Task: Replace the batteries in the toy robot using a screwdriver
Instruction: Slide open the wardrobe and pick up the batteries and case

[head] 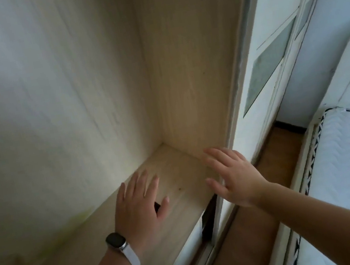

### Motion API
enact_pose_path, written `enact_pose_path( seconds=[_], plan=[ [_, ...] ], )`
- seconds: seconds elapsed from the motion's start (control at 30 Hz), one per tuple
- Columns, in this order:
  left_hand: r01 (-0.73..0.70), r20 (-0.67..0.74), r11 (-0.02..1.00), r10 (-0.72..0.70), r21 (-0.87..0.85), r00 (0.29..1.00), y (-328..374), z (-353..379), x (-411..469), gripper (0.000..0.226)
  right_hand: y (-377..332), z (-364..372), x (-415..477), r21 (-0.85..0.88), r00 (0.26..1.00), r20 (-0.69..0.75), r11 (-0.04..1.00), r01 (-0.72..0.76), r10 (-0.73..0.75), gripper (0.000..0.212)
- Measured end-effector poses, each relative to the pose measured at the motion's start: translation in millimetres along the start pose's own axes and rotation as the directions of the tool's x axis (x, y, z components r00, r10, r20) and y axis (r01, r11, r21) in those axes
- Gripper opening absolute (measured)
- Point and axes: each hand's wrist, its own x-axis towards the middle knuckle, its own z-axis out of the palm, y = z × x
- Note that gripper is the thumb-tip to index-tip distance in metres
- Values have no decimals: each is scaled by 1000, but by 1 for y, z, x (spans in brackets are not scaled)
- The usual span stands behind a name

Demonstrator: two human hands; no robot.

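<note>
Head view: left hand (138, 204) and right hand (234, 174) both spread, empty, over the shelf (175, 167) near its right back corner. Toy robot and screwdriver not visible; direction from either hand undeterminable.

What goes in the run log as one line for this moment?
left hand: open, empty, over wardrobe shelf | right hand: open, empty, near shelf corner | toy robot, screwdriver: not in view
</note>
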Motion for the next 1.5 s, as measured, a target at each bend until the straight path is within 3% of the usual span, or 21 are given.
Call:
enact_pose_path(
  seconds=[0.33,0.7,0.87,1.33,1.5],
  plan=[
    [356,113,934,-356,24,928,-61,49,-47,59,-33,107,63,110,943,247,974,200,-222,62],
    [667,240,743,-659,56,713,-89,140,-57,59,-40,229,126,250,850,412,938,239,-327,71],
    [739,283,672,-719,52,634,-96,183,-51,62,-40,280,138,279,832,442,933,228,-335,64],
    [798,367,602,-734,-39,572,-138,332,-60,60,-35,425,145,209,819,526,968,138,-230,68],
    [867,331,491,-806,-89,491,-156,377,-63,55,-35,475,142,216,819,546,974,65,-176,58]
  ],
)
